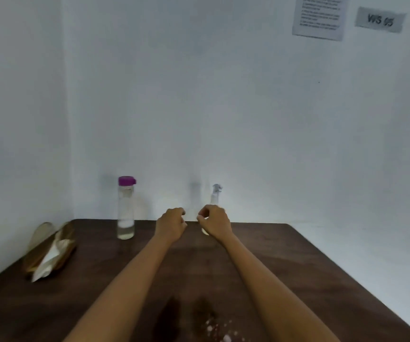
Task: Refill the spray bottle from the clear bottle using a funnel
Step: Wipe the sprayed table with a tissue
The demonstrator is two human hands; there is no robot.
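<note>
Head view. Surface (285,267): clear bottle (125,213), purple cap on, 11 o'clock; spray bottle (215,197), head on, 12 o'clock behind right hand (215,222). Left hand (171,224) and right: loosely curled, gripping nothing. Funnel: not identifiable. Progress: 0 steps done; uncapping, pouring remain.

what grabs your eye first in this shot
Two bare forearms reach across the dark wooden table, the left hand and right hand loosely curled mid-table. The clear bottle with its purple cap stands left; the spray bottle rises behind the right hand.
</note>
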